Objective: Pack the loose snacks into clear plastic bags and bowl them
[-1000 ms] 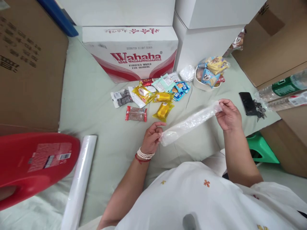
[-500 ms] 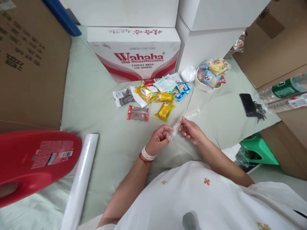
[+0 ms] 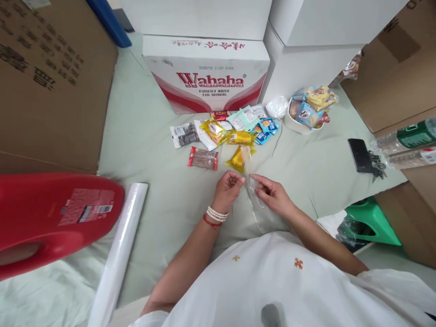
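Note:
A thin clear plastic bag (image 3: 248, 165), narrow and stretched lengthwise, hangs between my hands. Its far end overlaps a yellow snack packet (image 3: 235, 160). My left hand (image 3: 229, 187), fingers closed in a pinch, is at the bag's left edge. Opposite it, my right hand (image 3: 272, 193) pinches the bag between thumb and fingers. Beyond my hands lie another yellow packet (image 3: 240, 137), a red-ended brown snack bar (image 3: 203, 158), a packet of dark pieces (image 3: 185, 135), a pale green packet (image 3: 243, 119) and blue packets (image 3: 268, 125).
A Wahaha water carton (image 3: 207, 81) stands behind the snacks. Right of it is a white bowl (image 3: 301, 125) heaped with wrapped snacks. A phone (image 3: 359, 155) and keys lie at the right. A red jug (image 3: 61, 218) and a white roll (image 3: 119, 254) are at the left.
The bag has swung from a slant toward the upper right to nearly lengthwise, its lower end now trailing toward my body. My hands have turned with it; the view has shifted slightly left.

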A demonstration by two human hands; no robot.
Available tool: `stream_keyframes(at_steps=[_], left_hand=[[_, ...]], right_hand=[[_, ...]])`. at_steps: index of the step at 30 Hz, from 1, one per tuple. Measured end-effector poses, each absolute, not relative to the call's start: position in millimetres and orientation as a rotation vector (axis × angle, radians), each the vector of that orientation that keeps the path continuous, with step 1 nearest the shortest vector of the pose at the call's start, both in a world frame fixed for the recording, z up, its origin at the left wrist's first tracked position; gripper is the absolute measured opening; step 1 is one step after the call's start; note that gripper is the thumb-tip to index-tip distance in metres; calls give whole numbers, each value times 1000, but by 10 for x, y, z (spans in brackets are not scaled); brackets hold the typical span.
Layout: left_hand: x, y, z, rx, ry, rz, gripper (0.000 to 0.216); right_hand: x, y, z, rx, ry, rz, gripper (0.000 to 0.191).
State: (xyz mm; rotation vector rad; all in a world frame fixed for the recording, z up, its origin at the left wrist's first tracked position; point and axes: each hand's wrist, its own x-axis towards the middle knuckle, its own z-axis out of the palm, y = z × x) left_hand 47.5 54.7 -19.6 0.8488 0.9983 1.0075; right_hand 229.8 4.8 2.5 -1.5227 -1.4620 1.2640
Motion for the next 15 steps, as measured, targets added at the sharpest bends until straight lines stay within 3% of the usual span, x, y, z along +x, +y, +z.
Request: stream_keyframes(at_steps=[6, 15], left_hand=[[518, 504, -222, 893, 1064, 996, 46], [516, 475, -306, 902, 984, 1015, 35]], right_hand=[[2266, -70, 40, -1503, -1888, 910, 51], [2204, 72, 141, -1553, -1554, 1049, 31]])
